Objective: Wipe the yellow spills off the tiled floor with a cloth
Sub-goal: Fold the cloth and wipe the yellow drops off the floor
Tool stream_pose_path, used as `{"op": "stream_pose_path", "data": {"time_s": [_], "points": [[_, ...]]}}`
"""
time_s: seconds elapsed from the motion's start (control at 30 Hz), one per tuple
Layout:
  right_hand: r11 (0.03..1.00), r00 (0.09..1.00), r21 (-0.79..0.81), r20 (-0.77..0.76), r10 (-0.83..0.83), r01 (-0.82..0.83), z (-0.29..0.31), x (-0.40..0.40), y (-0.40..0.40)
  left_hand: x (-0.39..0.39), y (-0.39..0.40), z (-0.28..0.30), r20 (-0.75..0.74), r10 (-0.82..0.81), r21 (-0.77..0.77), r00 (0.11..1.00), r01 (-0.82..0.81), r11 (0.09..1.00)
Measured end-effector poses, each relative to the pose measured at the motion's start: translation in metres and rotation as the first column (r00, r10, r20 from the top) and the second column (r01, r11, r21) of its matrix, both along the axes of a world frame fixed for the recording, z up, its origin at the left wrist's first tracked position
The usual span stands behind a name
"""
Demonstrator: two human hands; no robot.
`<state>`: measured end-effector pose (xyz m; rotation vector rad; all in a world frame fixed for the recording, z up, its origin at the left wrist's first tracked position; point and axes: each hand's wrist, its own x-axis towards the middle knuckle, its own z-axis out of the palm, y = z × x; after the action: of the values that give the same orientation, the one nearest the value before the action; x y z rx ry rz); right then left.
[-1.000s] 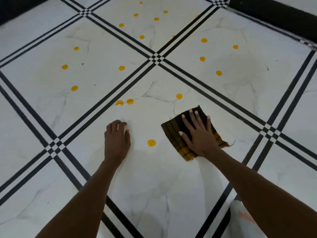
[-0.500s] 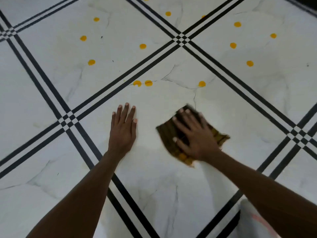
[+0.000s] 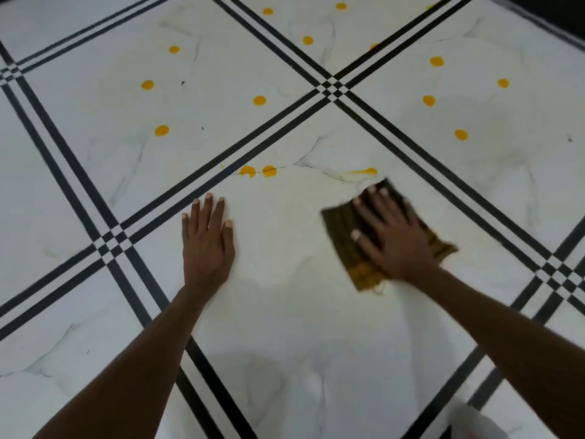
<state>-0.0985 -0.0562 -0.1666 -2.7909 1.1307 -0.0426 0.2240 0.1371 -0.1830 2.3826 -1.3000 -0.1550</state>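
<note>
My right hand presses flat on a dark striped cloth on the white tiled floor; the cloth's near corner is stained yellow. Just beyond the cloth lies a smeared yellow spill. Two round yellow spills sit side by side farther left, ahead of my left hand, which rests flat on the floor with fingers apart and holds nothing. Several more yellow spots dot the far tiles, such as one spot on the left tile and another spot on the right tile.
Black double lines cross the floor diagonally, meeting at checkered crossings. A white object shows at the bottom right edge. A dark strip runs along the far right corner.
The spot between my hands is gone. My right hand slid the cloth left, then forward and right, smearing the spill ahead of it. My left hand flattened its fingers.
</note>
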Motion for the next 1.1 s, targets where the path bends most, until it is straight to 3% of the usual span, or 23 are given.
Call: {"op": "stream_pose_path", "data": {"time_s": [0.1, 0.17, 0.27, 0.33, 0.4, 0.43, 0.5, 0.57, 0.6, 0.67, 0.73, 0.83, 0.9, 1.0, 1.03, 1.1], "points": [[0.951, 0.950, 0.003, 0.042, -0.308, 0.309, -0.003, 0.057, -0.089, 0.019, -0.017, -0.005, 0.067, 0.020, 0.028, 0.998, -0.022, 0.999], [0.958, 0.957, -0.016, 0.052, -0.285, 0.286, -0.005, 0.121, -0.086, 0.025, -0.024, -0.008, 0.080, 0.064, 0.058, 0.995, -0.069, 0.996], [0.989, 0.989, -0.046, 0.051, 0.141, -0.139, -0.005, 0.172, -0.022, 0.028, -0.024, -0.010, 0.103, 0.079, 0.089, 0.991, -0.089, 0.992], [0.908, 0.908, -0.012, -0.025, 0.418, -0.418, 0.001, 0.149, 0.004, 0.027, -0.023, -0.006, 0.093, 0.080, 0.089, 0.992, -0.088, 0.992], [0.864, 0.861, 0.022, -0.062, 0.504, -0.504, 0.006, 0.119, -0.020, 0.024, -0.024, -0.002, 0.086, 0.088, 0.092, 0.992, -0.096, 0.991], [0.894, 0.893, 0.017, -0.051, 0.448, -0.448, 0.006, 0.117, -0.044, 0.024, -0.026, -0.001, 0.081, 0.101, 0.092, 0.992, -0.108, 0.990], [0.988, 0.988, -0.006, -0.012, 0.153, -0.153, 0.007, 0.144, -0.090, 0.024, -0.028, -0.002, 0.076, 0.125, 0.093, 0.989, -0.132, 0.987], [0.993, 0.993, 0.031, 0.001, -0.115, 0.115, 0.006, 0.202, -0.111, 0.024, -0.029, -0.004, 0.070, 0.131, 0.103, 0.989, -0.138, 0.985], [0.991, 0.992, 0.017, 0.006, -0.129, 0.129, 0.005, 0.232, -0.104, 0.025, -0.029, -0.004, 0.073, 0.132, 0.104, 0.988, -0.140, 0.985], [0.994, 0.995, -0.064, 0.044, 0.091, -0.088, 0.003, 0.269, -0.064, 0.028, -0.030, -0.005, 0.067, 0.137, 0.106, 0.988, -0.143, 0.984], [0.916, 0.917, -0.057, -0.003, 0.398, -0.398, 0.003, 0.251, -0.018, 0.028, -0.029, -0.003, 0.058, 0.127, 0.111, 0.990, -0.133, 0.985], [0.834, 0.831, 0.053, -0.075, 0.552, -0.549, 0.009, 0.173, -0.018, 0.028, -0.030, 0.000, 0.059, 0.116, 0.122, 0.992, -0.122, 0.985], [0.916, 0.913, 0.046, -0.070, 0.402, -0.399, 0.007, 0.153, -0.070, 0.026, -0.030, 0.000, 0.074, 0.129, 0.125, 0.989, -0.138, 0.983], [0.997, 0.999, 0.050, -0.020, -0.050, 0.051, 0.011, 0.200, -0.137, 0.026, -0.031, -0.003, 0.076, 0.128, 0.126, 0.989, -0.137, 0.983], [0.994, 0.995, 0.039, -0.009, -0.102, 0.102, 0.010, 0.228, -0.132, 0.027, -0.030, -0.003, 0.080, 0.121, 0.120, 0.989, -0.130, 0.984], [0.999, 0.998, -0.016, 0.046, 0.038, -0.038, 0.006, 0.279, -0.088, 0.028, -0.030, -0.007, 0.080, 0.134, 0.097, 0.988, -0.142, 0.985]]}}
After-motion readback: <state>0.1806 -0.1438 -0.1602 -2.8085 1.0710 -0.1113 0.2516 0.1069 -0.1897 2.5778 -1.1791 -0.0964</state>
